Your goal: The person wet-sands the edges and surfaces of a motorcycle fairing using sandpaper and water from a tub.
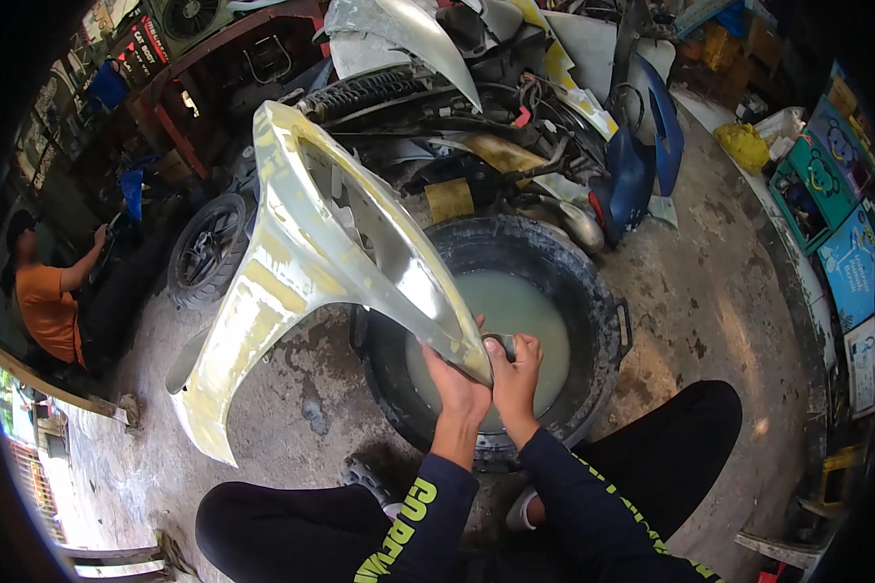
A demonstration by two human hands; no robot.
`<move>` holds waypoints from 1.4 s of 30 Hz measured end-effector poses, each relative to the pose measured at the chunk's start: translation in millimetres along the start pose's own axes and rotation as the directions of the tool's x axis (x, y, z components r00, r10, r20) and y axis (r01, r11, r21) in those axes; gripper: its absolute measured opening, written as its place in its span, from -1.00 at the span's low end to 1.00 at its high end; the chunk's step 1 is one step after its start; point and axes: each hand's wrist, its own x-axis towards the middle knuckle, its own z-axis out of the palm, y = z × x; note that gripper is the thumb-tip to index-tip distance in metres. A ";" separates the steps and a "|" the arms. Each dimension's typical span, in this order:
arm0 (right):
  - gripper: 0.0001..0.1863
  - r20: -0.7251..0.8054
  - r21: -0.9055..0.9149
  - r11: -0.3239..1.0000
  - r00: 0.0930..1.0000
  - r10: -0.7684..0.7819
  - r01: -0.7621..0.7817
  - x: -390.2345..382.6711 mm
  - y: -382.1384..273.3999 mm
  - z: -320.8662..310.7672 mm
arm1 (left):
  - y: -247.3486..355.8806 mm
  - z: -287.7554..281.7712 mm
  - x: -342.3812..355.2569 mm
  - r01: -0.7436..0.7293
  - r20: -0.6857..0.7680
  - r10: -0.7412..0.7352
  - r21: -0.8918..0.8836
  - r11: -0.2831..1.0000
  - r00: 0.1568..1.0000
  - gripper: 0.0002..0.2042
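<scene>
A large motorcycle fairing panel (297, 262), sanded to patches of silver, white and dull yellow, slants over a round black tub (603, 389). Cloudy, pale greenish water (510, 301) stands in the tub. Under the panel's narrow lower tip, my left hand (460, 394) is cupped and grips it. My right hand (515, 384) is closed at the other side of that tip, thumb pressing against it. Between its fingers shows a small dark grey piece of what looks like sandpaper (503, 342). The left fingertips are mostly hidden behind the panel.
Beyond the tub lie a heap of motorcycle parts (447, 136), a blue panel (659, 126) and a wheel (209, 251). At the far left sits another person in an orange shirt (49, 306). Colourful boxes (846, 262) line the right side. Stained concrete floor (729, 282) surrounds the tub.
</scene>
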 end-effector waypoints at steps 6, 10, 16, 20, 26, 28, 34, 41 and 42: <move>-0.54 -0.062 -0.021 0.998 0.996 0.065 -0.067 -12.0 8.3 4.2 | 0.5 0.6 -0.4 0.037 0.041 -0.036 -0.028 0.999 0.999 -0.33; -0.43 0.001 0.099 0.973 0.978 0.208 -0.207 -15.5 12.4 3.7 | -0.8 -0.3 0.0 0.004 0.030 -0.003 -0.031 1.000 1.000 -0.33; -0.37 0.011 0.146 0.956 0.967 0.256 -0.254 -1.9 1.0 6.2 | -0.9 4.4 -2.3 -0.018 0.015 0.018 -0.025 1.000 1.000 -0.34; -0.42 -0.023 0.256 0.925 0.955 0.297 -0.281 -19.8 16.2 7.0 | 0.4 3.1 -6.9 0.028 0.040 -0.027 -0.018 0.999 0.999 -0.35; -0.47 -0.015 0.258 0.916 0.947 0.321 -0.306 -12.5 9.8 10.8 | 1.6 5.2 -3.4 -0.024 0.025 0.025 -0.019 1.000 0.999 -0.36; -0.50 -0.044 0.287 0.915 0.950 0.309 -0.284 -17.2 20.4 10.3 | -0.9 4.0 -5.8 0.006 0.045 -0.006 -0.002 1.000 0.999 -0.39; -0.74 0.180 0.544 0.722 0.899 0.399 -0.429 19.7 6.7 2.6 | -1.7 5.9 -0.9 -0.026 -0.041 0.025 -0.021 0.999 0.999 -0.33; -0.78 -0.058 0.372 0.898 0.960 0.273 -0.233 17.8 -1.4 -30.9 | 2.7 4.7 -1.5 0.128 0.019 -0.131 0.094 0.987 0.991 -0.15; -0.78 -0.086 0.247 0.957 0.981 0.176 -0.150 16.4 -7.2 -30.7 | 2.9 2.9 0.2 0.126 0.027 -0.129 0.087 0.988 0.991 -0.15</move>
